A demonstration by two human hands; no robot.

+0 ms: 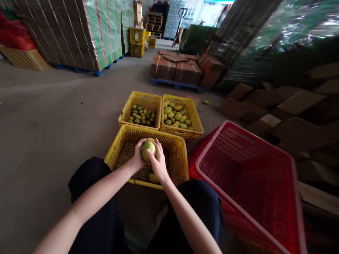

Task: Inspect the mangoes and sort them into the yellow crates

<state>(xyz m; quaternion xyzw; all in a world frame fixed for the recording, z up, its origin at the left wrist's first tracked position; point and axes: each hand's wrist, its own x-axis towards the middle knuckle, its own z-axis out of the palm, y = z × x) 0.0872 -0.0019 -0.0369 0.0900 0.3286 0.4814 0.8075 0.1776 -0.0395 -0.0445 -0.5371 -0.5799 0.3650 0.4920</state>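
Note:
Between my two hands, over the near yellow crate (pixel 182 155), is a green-yellow mango (pixel 148 151). My left hand (pixel 138 155) is closed against its left side, and my right hand (pixel 159 163) grips it from the right with the thumb across its front. A yellower patch shows behind its top; whether that is a second mango I cannot tell. Below my right hand a yellow mango (pixel 153 178) lies on the floor of the near crate. Smaller mangoes (pixel 143 116) sit in the far left crate (pixel 127 106), and larger ones (pixel 177 114) in the far right crate (pixel 197 118).
A red crate (pixel 292 169) stands at my right, its inside showing no fruit. Flattened cardboard (pixel 291 102) is heaped beyond it. One mango (pixel 206 102) lies on the floor. Strapped cartons (pixel 176 70) on a blue pallet stand ahead, with a wrapped stack (pixel 103 35) at left.

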